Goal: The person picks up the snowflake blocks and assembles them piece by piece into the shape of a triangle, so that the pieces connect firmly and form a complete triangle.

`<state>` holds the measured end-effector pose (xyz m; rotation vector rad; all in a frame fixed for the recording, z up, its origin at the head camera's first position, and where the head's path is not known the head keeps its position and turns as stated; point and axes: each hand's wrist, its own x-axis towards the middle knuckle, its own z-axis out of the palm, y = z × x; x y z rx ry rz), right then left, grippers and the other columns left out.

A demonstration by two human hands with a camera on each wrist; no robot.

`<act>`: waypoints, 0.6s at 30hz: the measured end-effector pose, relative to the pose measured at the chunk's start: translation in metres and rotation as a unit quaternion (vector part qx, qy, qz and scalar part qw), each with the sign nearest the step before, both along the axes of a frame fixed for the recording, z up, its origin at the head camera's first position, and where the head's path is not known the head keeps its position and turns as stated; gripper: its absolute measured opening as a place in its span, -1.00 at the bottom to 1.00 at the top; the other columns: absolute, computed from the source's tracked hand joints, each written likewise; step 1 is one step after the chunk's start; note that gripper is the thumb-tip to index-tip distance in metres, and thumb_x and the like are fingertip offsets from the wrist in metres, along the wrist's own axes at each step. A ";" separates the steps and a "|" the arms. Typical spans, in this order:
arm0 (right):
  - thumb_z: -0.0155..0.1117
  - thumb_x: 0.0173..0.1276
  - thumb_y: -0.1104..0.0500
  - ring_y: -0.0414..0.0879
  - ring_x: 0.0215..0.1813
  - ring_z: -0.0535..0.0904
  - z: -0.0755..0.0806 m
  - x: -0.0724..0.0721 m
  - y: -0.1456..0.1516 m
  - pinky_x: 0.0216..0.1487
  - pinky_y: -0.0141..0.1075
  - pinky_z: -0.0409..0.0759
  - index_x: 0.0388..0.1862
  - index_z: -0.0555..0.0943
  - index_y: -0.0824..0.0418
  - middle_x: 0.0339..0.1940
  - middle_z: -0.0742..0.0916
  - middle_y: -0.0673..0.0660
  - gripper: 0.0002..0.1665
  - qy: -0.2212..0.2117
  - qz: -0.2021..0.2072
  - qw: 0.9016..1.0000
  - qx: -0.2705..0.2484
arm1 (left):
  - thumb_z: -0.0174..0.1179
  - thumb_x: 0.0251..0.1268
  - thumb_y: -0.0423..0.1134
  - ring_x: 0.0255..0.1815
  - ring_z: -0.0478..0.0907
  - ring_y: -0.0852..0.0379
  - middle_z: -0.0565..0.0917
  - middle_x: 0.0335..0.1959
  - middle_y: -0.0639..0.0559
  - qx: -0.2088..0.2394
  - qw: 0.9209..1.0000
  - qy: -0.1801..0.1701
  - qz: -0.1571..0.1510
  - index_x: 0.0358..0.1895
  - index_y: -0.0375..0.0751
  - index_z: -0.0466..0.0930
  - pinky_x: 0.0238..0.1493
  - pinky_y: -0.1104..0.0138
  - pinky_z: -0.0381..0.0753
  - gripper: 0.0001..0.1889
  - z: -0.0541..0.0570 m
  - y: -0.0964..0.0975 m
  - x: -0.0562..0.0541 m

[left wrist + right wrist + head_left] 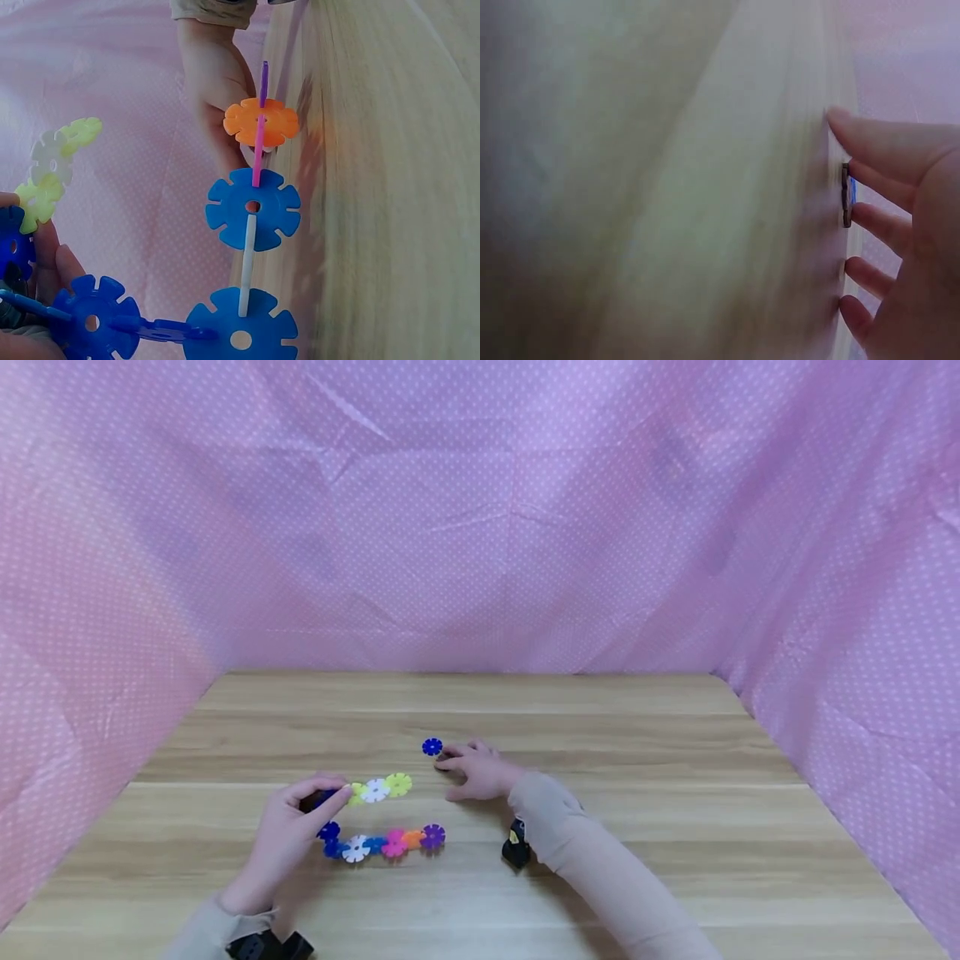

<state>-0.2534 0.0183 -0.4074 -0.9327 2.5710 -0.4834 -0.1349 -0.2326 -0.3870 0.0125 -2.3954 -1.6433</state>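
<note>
We see the left hand [288, 827] near the front of the wooden worktop [637, 827], its grip closed on the dark blue end of a chain of snowflake discs [375, 790], thumb and fingers pinching it while the yellow-green and white discs trail off to the right. Just in front of it, a second chain [382, 843] of blue, white, pink, orange and purple discs lies flat on the worktop. Further back, the right hand [476, 770] rests palm down, its grip apart with fingers spread. Its fingertips [855, 135] touch a single blue disc [432, 747] lying on the wood. Pink dotted cloth [480, 527] encloses the worktop.
</note>
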 end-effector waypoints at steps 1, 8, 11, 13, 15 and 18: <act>0.27 0.28 -0.03 0.23 0.51 -0.04 0.000 0.001 0.000 0.45 0.22 -0.11 0.35 0.38 0.02 0.50 0.24 0.10 -0.33 0.004 0.001 1.000 -0.005 | 0.25 0.24 -0.28 -0.16 0.50 0.49 0.61 -0.26 0.44 -0.003 1.000 0.002 0.000 -0.19 -0.41 0.66 -0.15 0.62 0.51 -0.78 0.000 0.000 0.001; 0.34 0.22 0.09 0.13 0.38 0.26 -0.002 0.005 0.009 0.45 0.06 0.10 0.15 0.57 0.15 0.35 0.45 0.15 -0.50 0.045 0.020 0.998 -0.033 | 0.25 0.25 -0.25 -0.18 0.51 0.48 0.62 -0.26 0.44 -0.020 1.000 -0.012 0.006 -0.19 -0.38 0.66 -0.18 0.58 0.53 -0.78 0.000 -0.001 0.004; 0.37 0.19 0.17 0.10 0.28 0.40 -0.003 0.006 0.013 0.41 -0.02 0.24 0.00 0.64 0.20 0.24 0.54 0.18 -0.63 0.061 0.029 0.997 -0.041 | 0.25 0.25 -0.22 -0.20 0.51 0.45 0.66 -0.22 0.27 -0.026 0.999 -0.021 0.010 -0.19 -0.34 0.68 -0.20 0.55 0.54 -0.78 0.001 0.001 0.004; 0.38 0.16 0.23 0.07 0.20 0.48 -0.002 0.006 0.017 0.33 -0.09 0.36 -0.14 0.69 0.20 0.14 0.60 0.18 -0.75 0.069 0.029 0.996 -0.048 | 0.25 0.26 -0.21 -0.21 0.52 0.43 0.68 -0.21 0.21 -0.024 0.999 -0.026 0.013 -0.19 -0.32 0.68 -0.21 0.53 0.54 -0.78 0.002 0.003 0.004; 0.39 0.13 0.29 0.03 0.08 0.55 0.000 0.007 0.021 0.21 -0.16 0.48 -0.29 0.71 0.20 0.00 0.65 0.15 -0.87 0.071 0.030 0.995 -0.059 | 0.25 0.25 -0.20 -0.22 0.52 0.42 0.67 -0.22 0.24 -0.017 0.999 -0.029 0.014 -0.18 -0.31 0.68 -0.22 0.52 0.54 -0.77 0.004 0.005 0.003; 0.38 0.10 0.37 -0.06 -0.08 0.58 0.002 0.010 0.028 0.06 -0.27 0.56 -0.40 0.71 0.18 -0.19 0.67 0.07 -0.88 0.069 0.030 0.995 -0.073 | 0.25 0.25 -0.21 -0.25 0.51 0.39 0.63 -0.28 0.38 0.000 0.999 -0.035 0.012 -0.15 -0.33 0.67 -0.25 0.50 0.54 -0.76 0.006 0.010 0.001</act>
